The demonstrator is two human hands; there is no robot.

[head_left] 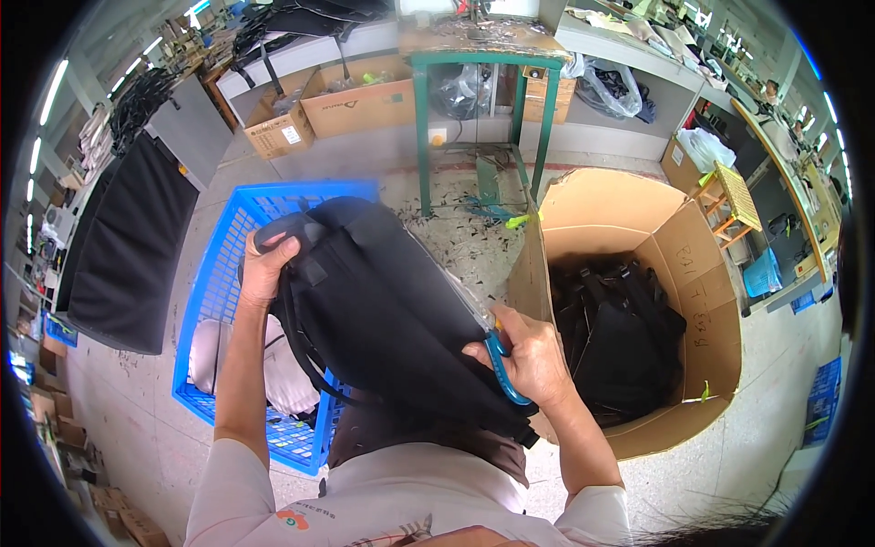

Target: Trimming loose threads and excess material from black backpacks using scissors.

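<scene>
A black fabric bag (374,292) with a strap (305,351) hangs slantwise in front of my body. My left hand (267,266) is closed around its upper left end, thumb on top. In my right hand (533,356) is a pair of scissors (500,366) with blue handles, the fingers wrapped round them. Their blades point up and left along the bag's right edge; whether they are apart cannot be made out. The bag partly covers a blue plastic basket (187,337), where pale bundles (290,369) lie.
To the right stands an open cardboard box (715,337) with black bags (620,346) inside. Ahead is a green-framed table (421,128), with scraps on the floor beneath. A large black padded panel (128,251) leans at left. A wooden stool (732,202) stands at far right.
</scene>
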